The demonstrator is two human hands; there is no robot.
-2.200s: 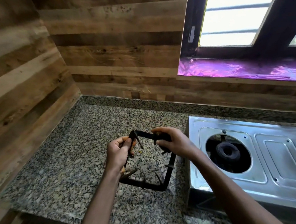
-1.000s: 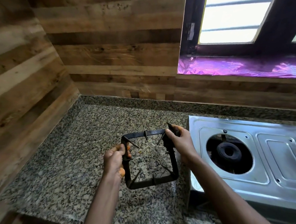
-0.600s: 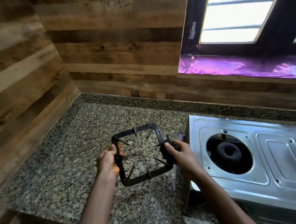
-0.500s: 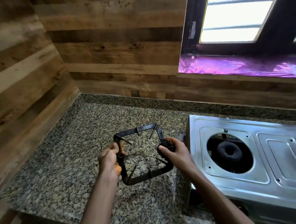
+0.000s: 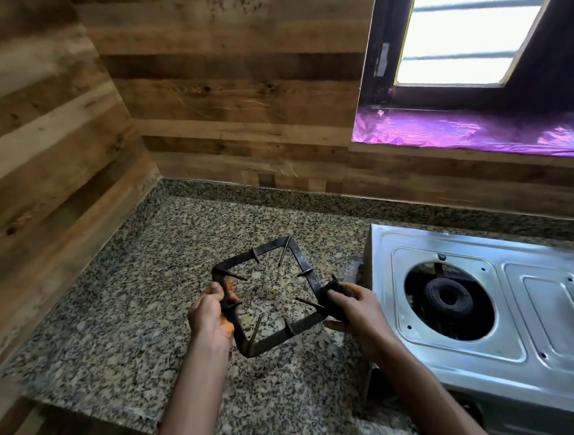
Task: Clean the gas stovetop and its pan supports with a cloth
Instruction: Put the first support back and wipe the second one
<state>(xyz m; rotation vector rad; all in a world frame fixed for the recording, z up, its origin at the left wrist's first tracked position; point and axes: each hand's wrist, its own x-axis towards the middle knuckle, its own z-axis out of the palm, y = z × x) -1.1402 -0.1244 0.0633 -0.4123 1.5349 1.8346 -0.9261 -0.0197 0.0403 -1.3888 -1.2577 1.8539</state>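
Left hand (image 5: 209, 316) grips the left bar of the pan support (image 5: 271, 293), fingers curled round it. Right hand (image 5: 352, 308) holds a dark cloth (image 5: 337, 296) pinched against the support's right bar, near its near-right corner. Pan support: black square frame with inward prongs, held tilted above the granite bench (image 5: 124, 302), just left of the stovetop (image 5: 523, 308). Whether the frame's near corner touches the bench: cannot tell. Stovetop is steel, sits on the bench at right; its left burner (image 5: 448, 300) is exposed, no support over it. Wood-plank wall (image 5: 232, 87) behind and to the left. Window (image 5: 462, 32) far right, purple-lined sill (image 5: 474, 134) below it.
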